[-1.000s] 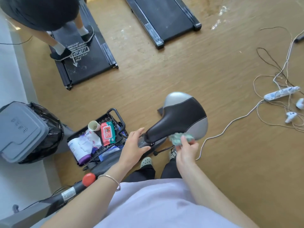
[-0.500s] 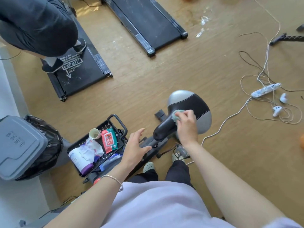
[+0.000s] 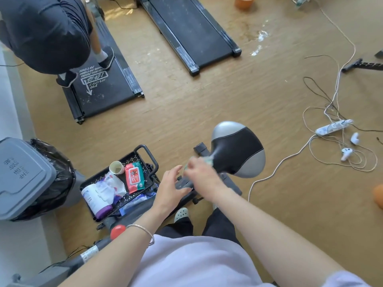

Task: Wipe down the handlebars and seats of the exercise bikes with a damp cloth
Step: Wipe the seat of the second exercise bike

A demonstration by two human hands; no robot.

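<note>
A black and silver bike seat (image 3: 236, 150) stands in the middle of the head view, its narrow nose pointing toward me. My right hand (image 3: 202, 175), blurred by motion, grips a pale green cloth (image 3: 208, 160) against the nose of the seat. Only a small edge of the cloth shows past the fingers. My left hand (image 3: 171, 187) hovers just left of the seat post with its fingers spread and relaxed, holding nothing. The bike frame (image 3: 91, 251) with a red knob (image 3: 118, 232) runs down toward the lower left.
A black cart (image 3: 145, 151) left of the seat holds a wipes pack, a paper cup and a bottle. A grey bin (image 3: 24, 179) stands at far left. Two treadmills lie ahead, a person (image 3: 47, 32) on the left one. A power strip (image 3: 332, 127) and cables sprawl right.
My right hand has slid the cloth down from the top of the seat toward its nose, nearer to me. The left hand stayed beside the seat post. The view rose slightly.
</note>
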